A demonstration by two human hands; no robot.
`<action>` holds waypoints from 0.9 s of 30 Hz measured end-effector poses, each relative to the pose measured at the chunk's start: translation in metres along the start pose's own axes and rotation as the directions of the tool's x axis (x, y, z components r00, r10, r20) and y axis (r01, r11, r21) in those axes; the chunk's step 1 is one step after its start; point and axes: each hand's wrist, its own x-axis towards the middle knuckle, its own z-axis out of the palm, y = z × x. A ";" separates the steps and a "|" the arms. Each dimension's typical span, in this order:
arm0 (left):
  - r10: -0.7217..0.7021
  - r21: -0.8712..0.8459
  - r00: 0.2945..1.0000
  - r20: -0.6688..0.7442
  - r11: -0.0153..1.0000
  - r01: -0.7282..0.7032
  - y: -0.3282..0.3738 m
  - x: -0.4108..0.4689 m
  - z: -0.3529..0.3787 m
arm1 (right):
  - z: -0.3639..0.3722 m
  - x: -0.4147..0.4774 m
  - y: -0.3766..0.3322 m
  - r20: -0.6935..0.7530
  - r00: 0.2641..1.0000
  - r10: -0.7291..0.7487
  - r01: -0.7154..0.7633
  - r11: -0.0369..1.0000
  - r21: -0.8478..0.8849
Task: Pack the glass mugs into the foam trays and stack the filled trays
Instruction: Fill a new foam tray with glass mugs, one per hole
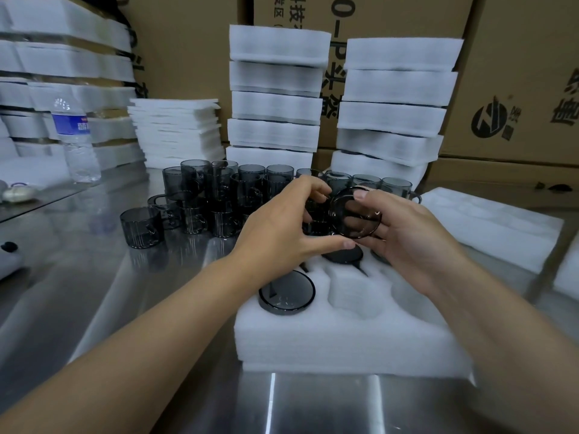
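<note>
A white foam tray (344,336) lies on the steel table in front of me. One smoked glass mug (286,292) sits in its near-left pocket, and another mug (343,255) sits in a far pocket under my hands. My right hand (410,233) grips a tilted smoked mug (355,213) above the tray, its round mouth or base facing me. My left hand (282,227) curls round the same mug from the left, thumb under it. Several loose mugs (219,195) stand behind the tray.
Two tall stacks of filled foam trays (275,104) rise behind the mugs, with cardboard boxes (517,73) behind them. Flat foam sheets (175,130) lie stacked at the left, and a water bottle (75,139) stands nearby. Another foam tray (495,223) lies at the right.
</note>
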 end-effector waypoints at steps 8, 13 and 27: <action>0.084 0.088 0.996 0.002 0.993 -0.084 0.000 -0.001 0.000 | 0.002 -0.002 -0.002 0.071 0.997 -0.007 0.005 1.000 0.024; 0.113 0.098 0.993 -0.042 0.989 -0.108 0.000 -0.001 0.000 | 0.004 -0.004 -0.002 0.083 0.997 -0.005 0.002 0.999 0.042; 0.112 0.130 0.988 -0.107 0.987 -0.098 -0.001 0.001 -0.001 | 0.004 -0.002 -0.002 -0.058 0.995 -0.077 0.071 0.992 -0.103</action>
